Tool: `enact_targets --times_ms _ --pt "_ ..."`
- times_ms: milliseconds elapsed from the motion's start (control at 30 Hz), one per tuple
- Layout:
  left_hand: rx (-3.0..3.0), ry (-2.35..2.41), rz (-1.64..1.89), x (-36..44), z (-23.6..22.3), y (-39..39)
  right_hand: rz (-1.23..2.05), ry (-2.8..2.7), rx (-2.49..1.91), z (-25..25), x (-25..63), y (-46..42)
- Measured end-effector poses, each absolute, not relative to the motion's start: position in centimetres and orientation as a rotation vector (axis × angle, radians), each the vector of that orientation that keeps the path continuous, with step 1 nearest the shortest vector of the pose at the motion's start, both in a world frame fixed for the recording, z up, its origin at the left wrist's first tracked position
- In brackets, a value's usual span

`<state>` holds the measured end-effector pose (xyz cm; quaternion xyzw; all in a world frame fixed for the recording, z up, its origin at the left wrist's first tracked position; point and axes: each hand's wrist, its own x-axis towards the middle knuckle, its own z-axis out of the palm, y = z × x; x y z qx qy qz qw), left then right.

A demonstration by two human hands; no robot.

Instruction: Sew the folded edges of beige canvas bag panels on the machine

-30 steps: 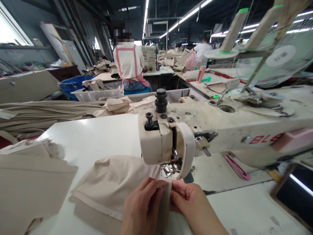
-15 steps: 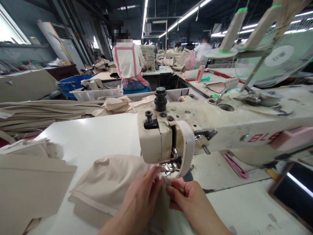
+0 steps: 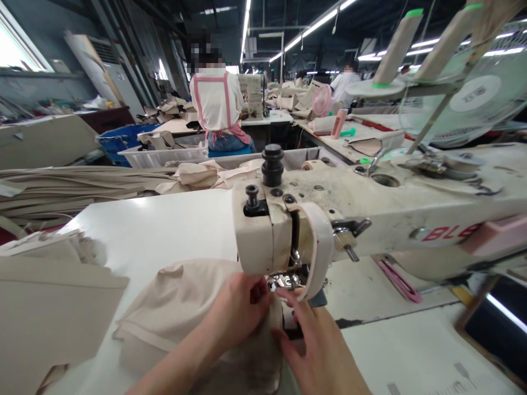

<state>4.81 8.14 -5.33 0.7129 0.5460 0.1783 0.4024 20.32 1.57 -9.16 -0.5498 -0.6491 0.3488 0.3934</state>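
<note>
A beige fabric piece (image 3: 185, 296) lies bunched on the white machine bed, running under the head of the sewing machine (image 3: 257, 238). My left hand (image 3: 241, 304) is closed on the fabric just left of the metal presser foot (image 3: 286, 281), its fingertips curled inward. To the right of the cloth's edge, my right hand (image 3: 308, 340) has thumb and index finger spread apart. Its index finger reaches up beside the presser foot, while the thumb is at the fabric edge. The needle point is hidden from view.
Flat beige panels (image 3: 49, 312) are stacked at left, with long fabric strips (image 3: 82, 189) behind. Pink thread snips (image 3: 399, 281) and a dark-screened device (image 3: 498, 323) lie to the right. Thread cones (image 3: 397, 49) stand above. A co-worker (image 3: 218, 104) sits ahead, back turned.
My right hand has loosened from its pinch on the fabric edge, its fingers spreading near the presser foot. My left hand's fingers have curled in more. The view has shifted slightly.
</note>
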Motion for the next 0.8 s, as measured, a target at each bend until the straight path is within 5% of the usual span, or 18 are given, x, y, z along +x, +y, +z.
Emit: enact_targets --times_ms 100,200,800 --pt "1.808 1.474 0.471 5.5 -5.2 8.2 0.135 -2.191 -1.199 -9.3 20.9 1.3" --pt "1.763 1.500 0.417 5.9 -5.0 8.3 -0.088 -2.291 -1.096 -9.3 21.3 1.7" --pt "1.641 1.506 0.574 6.2 -3.7 9.0 0.050 -2.313 -1.077 -9.3 22.4 2.9"
